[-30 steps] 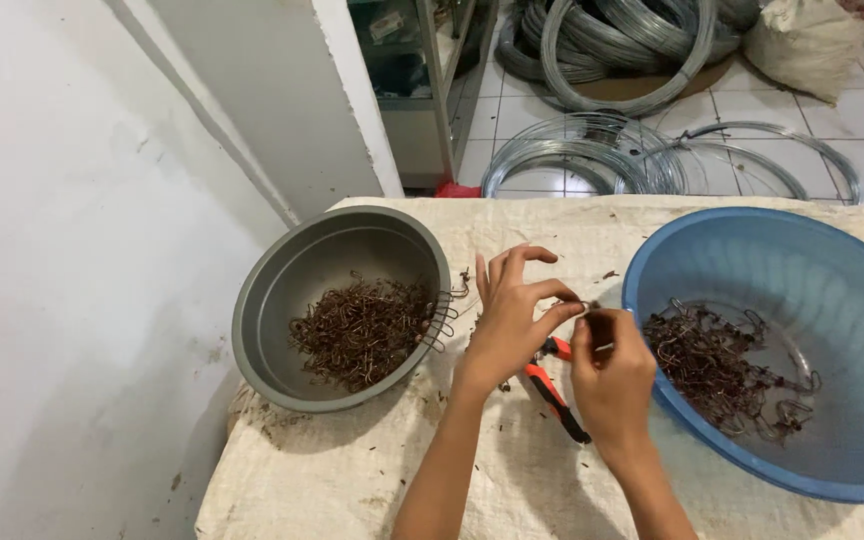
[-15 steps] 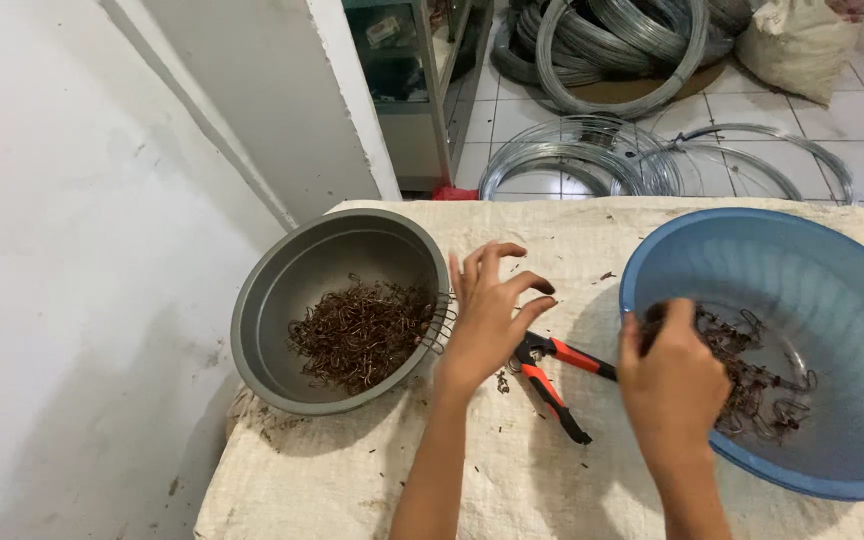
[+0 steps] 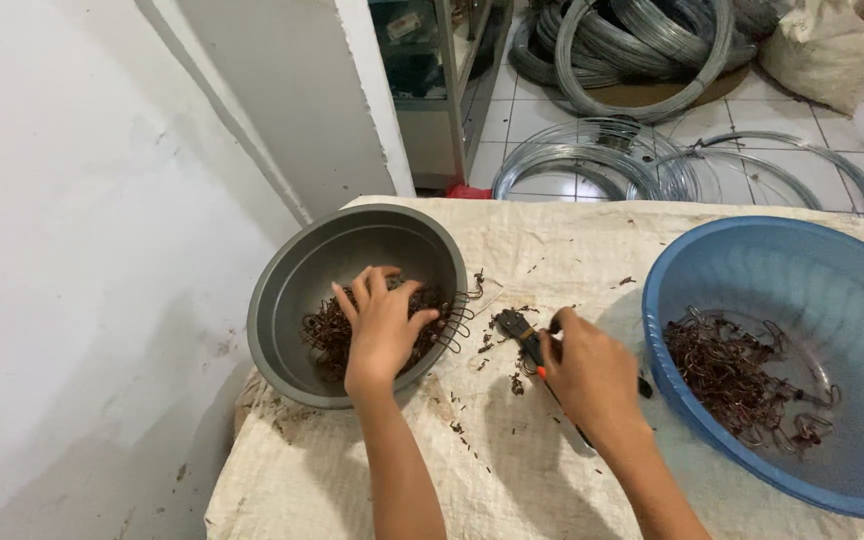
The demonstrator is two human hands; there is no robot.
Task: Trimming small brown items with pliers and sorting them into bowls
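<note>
My left hand [image 3: 382,325] reaches into a grey metal bowl [image 3: 287,285], fingers spread over a pile of rusty wire pieces [image 3: 320,335]. A bent wire hook hangs over the bowl's right rim. My right hand [image 3: 592,375] rests on the sackcloth between the two bowls, curled over the handles of red-handled pliers [image 3: 518,326], whose dark jaws stick out to the left of the fingers. A blue plastic basin [image 3: 752,260] to the right holds more rusty wire hooks [image 3: 732,372].
The table is covered with off-white sackcloth [image 3: 552,240] scattered with rust bits. A white wall runs along the left. Coils of grey steel wire [image 3: 602,160] and a sack lie on the tiled floor beyond the table.
My left hand moved left from the table's middle into the grey bowl. My right hand came back from the blue basin and closed over the pliers.
</note>
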